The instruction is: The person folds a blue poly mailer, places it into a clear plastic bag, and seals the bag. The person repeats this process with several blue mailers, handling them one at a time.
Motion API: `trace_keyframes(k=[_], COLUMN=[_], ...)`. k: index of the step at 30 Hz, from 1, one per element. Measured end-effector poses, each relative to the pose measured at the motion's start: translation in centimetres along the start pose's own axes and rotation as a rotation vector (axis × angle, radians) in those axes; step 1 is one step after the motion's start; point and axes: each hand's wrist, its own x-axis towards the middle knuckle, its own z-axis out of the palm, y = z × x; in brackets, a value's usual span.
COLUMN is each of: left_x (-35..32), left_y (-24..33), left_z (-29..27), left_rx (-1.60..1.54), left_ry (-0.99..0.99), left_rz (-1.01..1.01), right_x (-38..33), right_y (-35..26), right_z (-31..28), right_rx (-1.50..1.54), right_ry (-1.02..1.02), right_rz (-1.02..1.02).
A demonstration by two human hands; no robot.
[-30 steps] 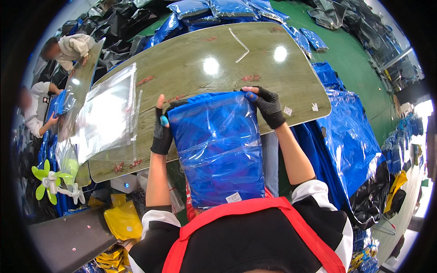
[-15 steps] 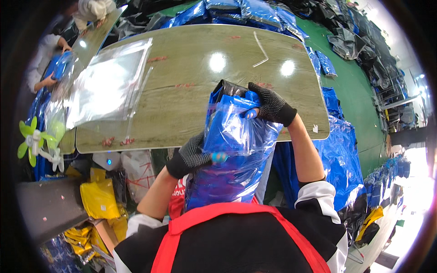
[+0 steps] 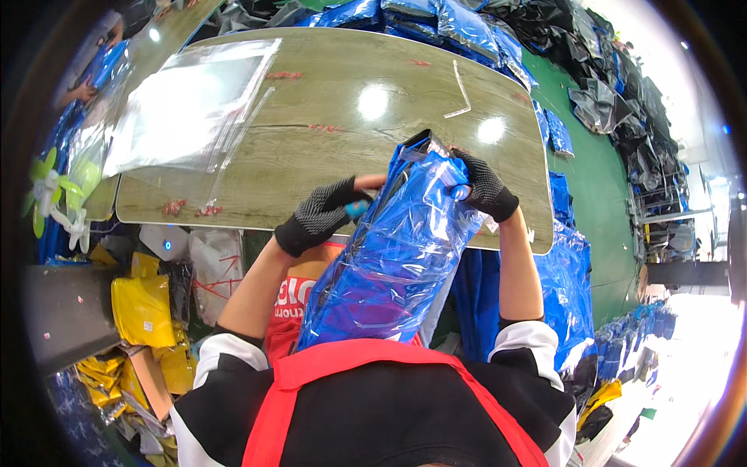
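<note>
A folded blue plastic garment or sheet inside a clear bag (image 3: pixel 405 241) leans from my lap up over the table's near edge. Its upper end shows a dark lining. My right hand (image 3: pixel 488 189), in a black glove with pale dots and bare fingertips, pinches the bag's upper right edge, thumb in front. Beside the left edge is my left hand (image 3: pixel 325 210), gloved the same way, its thumb and a finger apart; the fingertips reach the bag's side and are slightly blurred.
The wood-look table (image 3: pixel 311 163) carries a stack of clear plastic bags (image 3: pixel 194 109) at left and a thin white strip (image 3: pixel 463 89) at right. Blue packets (image 3: pixel 467 31) lie beyond it. A green fan (image 3: pixel 50 187) stands at left, above yellow packets (image 3: pixel 144 311). Another person's hand (image 3: pixel 82 92) shows far left.
The packet has tilted, its top moving up and right. My left hand has come off its front to the left side and moved up. My right hand keeps its grip at the upper right.
</note>
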Motion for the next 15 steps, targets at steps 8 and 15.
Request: trace_keyframes(k=[8,15], left_x=[1.7,3.6], left_y=[1.7,2.5], left_z=[-1.0,-2.8], left_rx=[0.168,0.276], left_ry=[-0.151,-0.049], left_rz=[0.027,0.256], right_x=[0.4,1.2], right_y=[-0.8,-3.1], right_z=[0.0,0.6], right_rx=[0.032,-0.126], right_ry=[-0.065,-0.138], right_rz=[0.026,-0.007])
